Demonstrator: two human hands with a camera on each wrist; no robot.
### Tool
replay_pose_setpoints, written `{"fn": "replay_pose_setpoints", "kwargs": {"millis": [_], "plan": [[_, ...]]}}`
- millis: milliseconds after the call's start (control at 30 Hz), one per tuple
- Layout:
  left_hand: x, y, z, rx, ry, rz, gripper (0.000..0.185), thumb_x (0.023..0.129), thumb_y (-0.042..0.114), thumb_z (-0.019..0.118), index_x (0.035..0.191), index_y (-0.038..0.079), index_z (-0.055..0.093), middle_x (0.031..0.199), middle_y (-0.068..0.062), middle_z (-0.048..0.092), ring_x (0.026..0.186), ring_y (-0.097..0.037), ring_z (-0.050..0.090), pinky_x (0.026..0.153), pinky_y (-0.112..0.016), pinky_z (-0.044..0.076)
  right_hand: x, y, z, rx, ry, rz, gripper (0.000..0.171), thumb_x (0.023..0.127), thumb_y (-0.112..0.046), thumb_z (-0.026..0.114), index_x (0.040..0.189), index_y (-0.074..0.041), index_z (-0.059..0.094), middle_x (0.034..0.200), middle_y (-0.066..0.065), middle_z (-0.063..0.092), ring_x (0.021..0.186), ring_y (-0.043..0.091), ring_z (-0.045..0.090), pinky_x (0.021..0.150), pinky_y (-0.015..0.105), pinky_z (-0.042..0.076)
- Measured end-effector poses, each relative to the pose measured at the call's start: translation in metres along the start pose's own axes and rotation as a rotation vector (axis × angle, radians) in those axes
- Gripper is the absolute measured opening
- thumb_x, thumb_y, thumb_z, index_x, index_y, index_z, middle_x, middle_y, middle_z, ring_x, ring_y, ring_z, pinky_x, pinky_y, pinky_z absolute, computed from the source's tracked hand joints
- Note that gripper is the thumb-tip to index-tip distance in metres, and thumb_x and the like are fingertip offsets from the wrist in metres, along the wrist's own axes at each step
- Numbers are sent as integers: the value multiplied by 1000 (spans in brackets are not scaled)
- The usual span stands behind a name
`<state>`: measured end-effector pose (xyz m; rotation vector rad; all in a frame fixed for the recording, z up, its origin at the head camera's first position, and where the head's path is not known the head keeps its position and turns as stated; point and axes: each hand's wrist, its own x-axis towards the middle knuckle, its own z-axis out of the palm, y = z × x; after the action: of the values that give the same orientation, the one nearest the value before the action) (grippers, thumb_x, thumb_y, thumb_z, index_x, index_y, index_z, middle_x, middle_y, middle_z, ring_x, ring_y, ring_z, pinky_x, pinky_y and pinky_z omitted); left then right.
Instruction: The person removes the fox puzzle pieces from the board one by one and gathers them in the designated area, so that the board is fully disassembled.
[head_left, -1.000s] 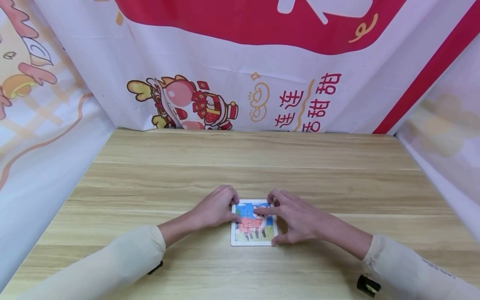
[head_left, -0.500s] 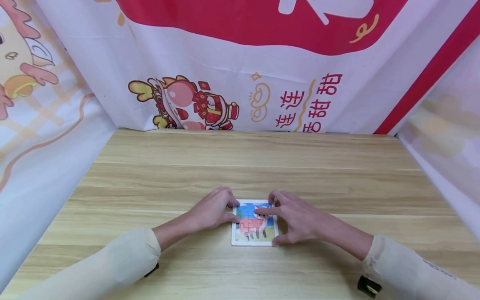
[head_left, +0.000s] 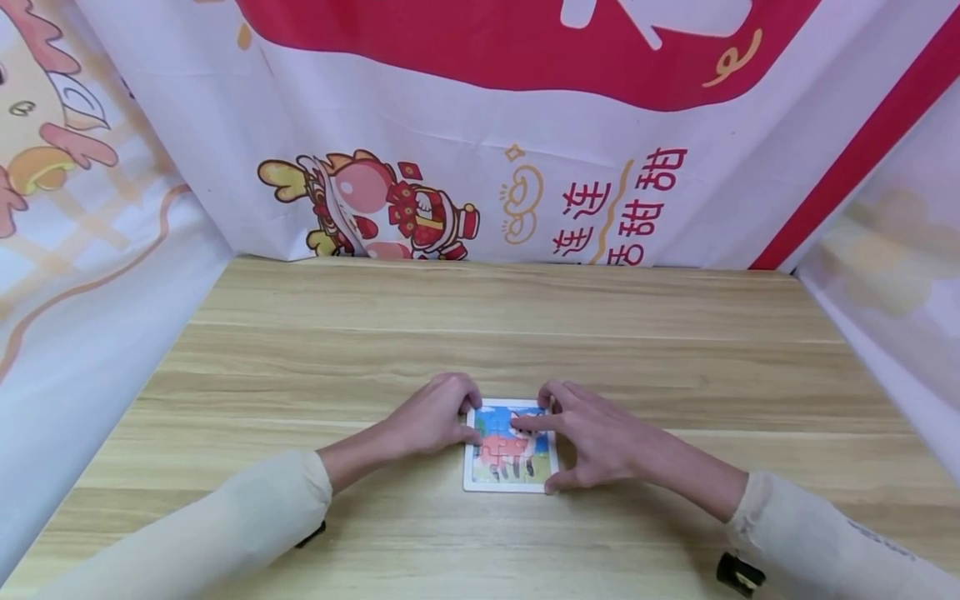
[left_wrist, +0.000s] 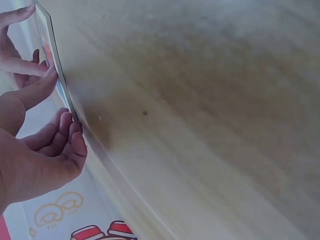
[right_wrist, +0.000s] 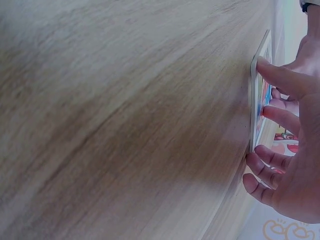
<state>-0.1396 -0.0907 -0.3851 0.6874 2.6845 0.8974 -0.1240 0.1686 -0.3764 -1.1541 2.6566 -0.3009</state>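
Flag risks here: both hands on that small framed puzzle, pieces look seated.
1. The right hand presses a fingertip on the puzzle picture; uneven pressure might pop a neighbouring piece.
2. The left hand only braces the frame's left edge, so the puzzle could slide on the smooth wooden table.
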Motion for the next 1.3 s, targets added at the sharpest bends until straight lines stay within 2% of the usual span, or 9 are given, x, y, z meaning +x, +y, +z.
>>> {"fn": "replay_pose_setpoints", "kwargs": {"millis": [200, 600, 800, 1067, 1300], "plan": [[3, 0, -1, -24, -20, -25, 39, 75, 12, 93, 102, -1, 69, 91, -3, 62, 85, -17, 56, 84, -33, 52, 0, 0, 0, 1, 4, -6, 79, 76, -55, 88, 146, -30, 60, 126, 7, 51, 103, 18, 46, 84, 34, 44], [4, 1, -1, -52, -21, -46, 31, 78, 7, 90, 97, 0, 68, 88, -3, 60, 84, -17, 54, 82, -33, 50, 0, 0, 0, 8, -1, 1, 79, 75, -54, 89, 145, -29, 62, 125, 7, 50, 103, 18, 46, 84, 34, 44], [3, -1, 1, -68, -27, -11, 23, 81, 5, 87, 92, 2, 68, 88, -4, 61, 83, -16, 55, 78, -30, 50, 0, 0, 0, 9, -3, 10, 80, 75, -53, 89, 145, -30, 62, 125, 7, 51, 103, 18, 46, 85, 35, 44], [0, 1, 1, 20, 46, -30, 27, 79, 13, 91, 96, 1, 73, 91, -2, 65, 90, -17, 56, 84, -35, 52, 1, -2, -2, 12, -10, 11, 79, 75, -55, 89, 146, -30, 61, 125, 7, 51, 103, 18, 46, 83, 34, 43], [-1, 3, 1, 50, 58, -14, 25, 81, 12, 89, 99, 0, 77, 90, -2, 67, 88, -16, 58, 82, -33, 53, 1, -1, -1, 17, -15, 26, 79, 75, -55, 89, 146, -32, 61, 125, 6, 50, 103, 18, 45, 82, 34, 42]]}}
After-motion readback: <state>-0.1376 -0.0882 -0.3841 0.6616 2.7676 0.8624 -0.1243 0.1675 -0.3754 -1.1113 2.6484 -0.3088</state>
